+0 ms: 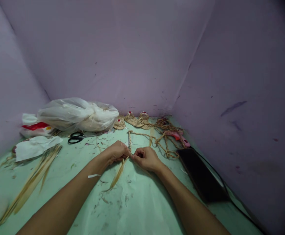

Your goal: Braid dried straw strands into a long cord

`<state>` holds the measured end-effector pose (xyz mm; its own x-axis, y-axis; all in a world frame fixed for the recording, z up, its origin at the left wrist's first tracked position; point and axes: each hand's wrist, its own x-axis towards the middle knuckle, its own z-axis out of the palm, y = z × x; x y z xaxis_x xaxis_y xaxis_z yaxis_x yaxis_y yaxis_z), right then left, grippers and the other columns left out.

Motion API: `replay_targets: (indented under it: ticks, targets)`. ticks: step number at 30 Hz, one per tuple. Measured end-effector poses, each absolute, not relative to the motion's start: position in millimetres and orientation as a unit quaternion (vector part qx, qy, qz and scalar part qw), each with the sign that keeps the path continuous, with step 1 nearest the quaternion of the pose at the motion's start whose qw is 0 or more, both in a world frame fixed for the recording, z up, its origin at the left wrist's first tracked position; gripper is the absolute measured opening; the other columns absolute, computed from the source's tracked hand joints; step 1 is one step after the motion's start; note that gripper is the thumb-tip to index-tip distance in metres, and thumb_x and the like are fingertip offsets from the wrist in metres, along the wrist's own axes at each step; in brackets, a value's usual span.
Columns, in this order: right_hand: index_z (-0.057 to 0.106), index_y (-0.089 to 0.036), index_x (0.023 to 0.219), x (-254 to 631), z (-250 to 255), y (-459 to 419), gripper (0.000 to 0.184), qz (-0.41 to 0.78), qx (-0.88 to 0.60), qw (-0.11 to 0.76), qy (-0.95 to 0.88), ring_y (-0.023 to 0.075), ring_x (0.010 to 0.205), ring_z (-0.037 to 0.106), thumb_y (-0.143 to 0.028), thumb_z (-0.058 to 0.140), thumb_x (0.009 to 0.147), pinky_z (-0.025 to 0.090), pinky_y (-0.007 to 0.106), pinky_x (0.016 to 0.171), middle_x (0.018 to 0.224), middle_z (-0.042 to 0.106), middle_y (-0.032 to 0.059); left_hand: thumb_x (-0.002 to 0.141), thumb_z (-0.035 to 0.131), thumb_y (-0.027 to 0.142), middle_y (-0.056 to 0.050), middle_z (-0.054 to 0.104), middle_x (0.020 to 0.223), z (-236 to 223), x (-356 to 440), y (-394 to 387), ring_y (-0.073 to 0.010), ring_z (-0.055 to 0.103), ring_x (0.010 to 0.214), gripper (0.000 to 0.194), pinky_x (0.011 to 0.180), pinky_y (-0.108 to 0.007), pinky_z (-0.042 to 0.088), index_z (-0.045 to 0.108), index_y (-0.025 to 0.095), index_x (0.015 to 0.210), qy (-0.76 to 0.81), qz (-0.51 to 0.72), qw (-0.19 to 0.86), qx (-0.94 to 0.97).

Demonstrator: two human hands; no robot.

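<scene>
Straw braid (129, 143) is centre of the green work surface (144, 202), working end between the two hands. Long axis of the near length is straight, running directly away from the person. Far end makes a sharp corner and turns right, then slack rope runs to a loose tangle of braided cord (167, 145). Unbraided strands (118, 174) come off the near end, pointing back toward the person and slanting left.

Left hand (119, 151): closed, fingers curled, gripping at the near end of the braid from the left. Right hand (146, 159): fingers curled in, thumb and forefinger pinching the same end from the right. Exact strand split between fingers is too small to read.

Left side: black-handled scissors (76, 137) near the knotted plastic bag (77, 114); bundle of flat fibre strips (32, 182) angled down-left, upper end by the white sheet (37, 147). Back: small woven straw pieces (134, 120) with red beads. Right: black flat slab (201, 176), cable (213, 169) alongside.
</scene>
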<state>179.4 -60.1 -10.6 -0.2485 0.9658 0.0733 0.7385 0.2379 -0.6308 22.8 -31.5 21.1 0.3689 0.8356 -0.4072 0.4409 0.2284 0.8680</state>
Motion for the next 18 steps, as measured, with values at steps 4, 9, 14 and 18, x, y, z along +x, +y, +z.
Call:
replay_targets:
  ticks: [4,9,14,18]
  targets:
    - [0.062,-0.015,0.062,180.7,-13.6,-58.7,0.026,0.259,-0.559,0.239,-0.750,0.0075,0.049,0.038,-0.037,0.052,0.071,0.022,0.019,0.045,0.051,0.049,-0.0018,0.052,0.049,0.017,0.006,0.031,0.033,25.1,24.7,-32.9,-0.0037,0.022,0.028,0.010,0.032,-0.020,0.010,0.042,0.015,0.045,0.549,0.159,0.570,0.590]
    - [0.061,-0.014,0.061,181.6,-14.3,-58.1,0.023,0.277,-0.544,0.251,-0.751,0.0076,0.049,0.038,-0.034,0.053,0.070,0.024,0.018,0.045,0.050,0.049,-0.0020,0.051,0.049,0.016,0.006,0.031,0.033,23.0,24.6,-32.3,-0.0033,0.021,0.028,0.008,0.033,-0.020,0.010,0.043,0.014,0.046,0.541,0.161,0.575,0.592]
    - [0.060,-0.014,0.061,182.5,-16.2,-57.8,0.024,0.290,-0.537,0.257,-0.749,0.0078,0.049,0.039,-0.034,0.052,0.070,0.025,0.018,0.045,0.050,0.050,-0.0018,0.051,0.049,0.016,0.007,0.031,0.033,19.8,23.8,-31.1,-0.0037,0.022,0.029,0.005,0.033,-0.020,0.010,0.045,0.014,0.048,0.542,0.162,0.573,0.593]
    - [0.059,-0.014,0.060,182.7,-17.5,-57.4,0.022,0.294,-0.534,0.261,-0.748,0.0077,0.049,0.039,-0.033,0.053,0.069,0.026,0.018,0.045,0.050,0.049,-0.0017,0.051,0.049,0.017,0.006,0.031,0.033,19.2,24.2,-30.2,-0.0036,0.021,0.029,0.007,0.033,-0.020,0.011,0.045,0.014,0.047,0.540,0.158,0.575,0.595]
